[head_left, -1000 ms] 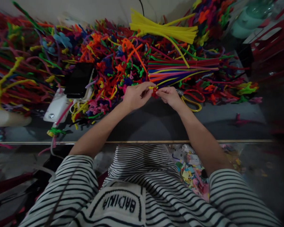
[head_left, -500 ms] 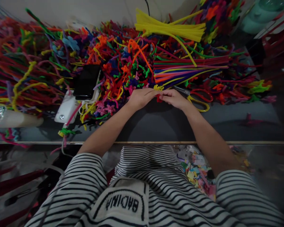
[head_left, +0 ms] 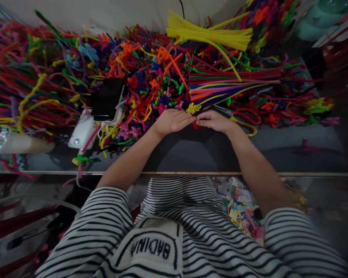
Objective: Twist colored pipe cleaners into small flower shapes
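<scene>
A small red fuzzy piece (head_left: pixel 196 124) sits between my fingertips, close above the dark table (head_left: pixel 191 154). My left hand (head_left: pixel 174 120) has its fingers pressed together, their tips on the piece's left side. From the other side, my right hand (head_left: pixel 213 120) pinches the same piece between thumb and fingers. Just beyond the fingertips lies a yellow pipe-cleaner flower (head_left: pixel 193 108). Scissors with red and yellow handles (head_left: pixel 248 116) rest beside my right hand, partly behind the wrist.
Tangled pipe cleaners (head_left: pixel 150 73) cover the table's back. A yellow bundle (head_left: pixel 208 34) lies on top, with a multicoloured bundle (head_left: pixel 234 83) nearer. To the left are a black phone (head_left: pixel 108 99), a white device (head_left: pixel 82 131) and a pale cone (head_left: pixel 29 144).
My left hand has shifted slightly, its fingers lying straighter and lower. More of the yellow flower shows beyond the fingertips. The red piece remains between my hands.
</scene>
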`<state>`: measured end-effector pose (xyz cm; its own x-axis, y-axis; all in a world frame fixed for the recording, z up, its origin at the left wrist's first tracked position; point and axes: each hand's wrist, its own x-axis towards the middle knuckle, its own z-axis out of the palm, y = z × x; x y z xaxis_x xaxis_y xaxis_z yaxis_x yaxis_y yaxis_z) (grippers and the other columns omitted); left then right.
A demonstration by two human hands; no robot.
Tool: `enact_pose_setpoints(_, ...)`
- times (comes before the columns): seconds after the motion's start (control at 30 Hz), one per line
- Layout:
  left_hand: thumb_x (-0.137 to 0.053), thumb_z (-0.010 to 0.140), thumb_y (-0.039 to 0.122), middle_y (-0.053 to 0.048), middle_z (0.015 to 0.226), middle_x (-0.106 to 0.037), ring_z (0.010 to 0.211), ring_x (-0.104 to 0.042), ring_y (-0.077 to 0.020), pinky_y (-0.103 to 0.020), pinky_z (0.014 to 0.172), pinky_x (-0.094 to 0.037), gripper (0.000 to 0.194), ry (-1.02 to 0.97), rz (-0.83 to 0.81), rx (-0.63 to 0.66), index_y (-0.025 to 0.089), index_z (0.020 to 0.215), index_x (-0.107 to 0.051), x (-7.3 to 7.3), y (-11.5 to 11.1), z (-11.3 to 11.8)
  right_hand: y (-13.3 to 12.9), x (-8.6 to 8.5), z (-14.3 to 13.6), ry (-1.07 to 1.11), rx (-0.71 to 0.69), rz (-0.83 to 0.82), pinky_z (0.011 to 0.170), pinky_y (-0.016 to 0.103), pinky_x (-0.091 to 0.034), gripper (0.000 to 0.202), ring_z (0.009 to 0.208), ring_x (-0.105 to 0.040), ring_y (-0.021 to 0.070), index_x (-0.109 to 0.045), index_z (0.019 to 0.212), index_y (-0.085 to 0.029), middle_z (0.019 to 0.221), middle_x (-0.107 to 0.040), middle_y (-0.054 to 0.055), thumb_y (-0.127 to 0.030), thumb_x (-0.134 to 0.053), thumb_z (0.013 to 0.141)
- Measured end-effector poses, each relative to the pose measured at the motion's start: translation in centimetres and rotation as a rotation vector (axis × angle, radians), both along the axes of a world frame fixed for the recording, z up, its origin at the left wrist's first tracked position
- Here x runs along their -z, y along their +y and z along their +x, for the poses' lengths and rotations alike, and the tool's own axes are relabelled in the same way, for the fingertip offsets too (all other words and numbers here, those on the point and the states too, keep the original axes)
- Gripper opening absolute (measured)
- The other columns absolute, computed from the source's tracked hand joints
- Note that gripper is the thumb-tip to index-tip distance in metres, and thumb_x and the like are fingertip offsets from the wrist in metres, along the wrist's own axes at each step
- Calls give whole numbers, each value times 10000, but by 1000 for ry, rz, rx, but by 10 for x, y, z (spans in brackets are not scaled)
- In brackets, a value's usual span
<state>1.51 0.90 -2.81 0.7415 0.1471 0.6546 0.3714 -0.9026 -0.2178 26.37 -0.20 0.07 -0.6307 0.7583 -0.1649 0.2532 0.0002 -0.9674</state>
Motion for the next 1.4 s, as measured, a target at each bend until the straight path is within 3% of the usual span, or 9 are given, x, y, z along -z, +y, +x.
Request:
enact_pose_setpoints(0.33, -493, 1112, 293, -51, 1056, -831, 954, -789, -141, -263, 770, -570, 292, -41, -194, -1, 252, 1278, -730, 4, 0, -4, 0, -3, -1, -11, -14, -25, 595, 283, -235, 387, 619, -380, 78, -693, 774, -163, 689, -596, -38, -538, -789, 766)
enact_pose_setpoints(0.5, -514, 1103, 256, -33, 1010, -828, 898, -781, -129, -244, 717, -542, 281, -51, -76, 2, 246, 1272, -738, 1, -1, 0, 2, -2, 2, -28, -39, -25, 622, 280, -292, 395, 644, -438, 94, -743, 819, -155, 704, -635, -26, -543, -797, 769)
enact_pose_setpoints(0.63, -533, 1087, 208, -12, 960, -823, 832, -769, -124, -233, 674, -528, 269, -31, 88, -12, 229, 1259, -738, -2, -3, 3, 4, 0, 4, -17, -43, -45, 746, 291, -403, 434, 765, -570, 142, -783, 835, -159, 801, -733, 24, -574, -846, 727)
enact_pose_setpoints(0.73, -523, 1088, 195, -10, 962, -823, 834, -767, -115, -225, 680, -533, 278, -3, 121, -39, 227, 1261, -738, -3, -4, 3, 4, 1, 3, -5, -45, -56, 781, 302, -422, 472, 788, -588, 155, -786, 821, -157, 806, -739, 33, -606, -862, 700)
enact_pose_setpoints(0.93, -490, 1105, 231, -19, 953, -816, 822, -765, -119, -232, 666, -536, 295, 23, 37, -51, 244, 1278, -729, 0, -4, 2, 2, 0, 2, 7, -36, -38, 717, 290, -398, 469, 748, -571, 142, -756, 793, -160, 774, -703, 21, -614, -846, 713)
enact_pose_setpoints(1.13, -457, 1121, 276, -44, 1010, -816, 874, -775, -129, -240, 699, -544, 307, -27, -129, -12, 233, 1290, -710, 1, -5, 3, 3, 1, 7, -29, -80, -7, 551, 278, -219, 390, 550, -358, 75, -744, 836, -155, 629, -568, -49, -542, -783, 810)
enact_pose_setpoints(1.23, -442, 1120, 270, -38, 978, -814, 827, -767, -127, -246, 653, -515, 305, 13, -102, -16, 232, 1212, -730, -1, -7, 4, 4, 0, 8, -30, -102, -2, 552, 274, -229, 397, 564, -391, 77, -748, 823, -153, 647, -603, -38, -547, -791, 804)
enact_pose_setpoints(1.4, -446, 1104, 229, -23, 926, -804, 734, -723, -119, -260, 591, -439, 303, 33, -23, -6, 232, 1104, -749, -2, -5, 6, 3, -3, 5, 0, -91, -5, 646, 268, -353, 419, 674, -527, 109, -753, 762, -162, 718, -689, -3, -573, -832, 754)
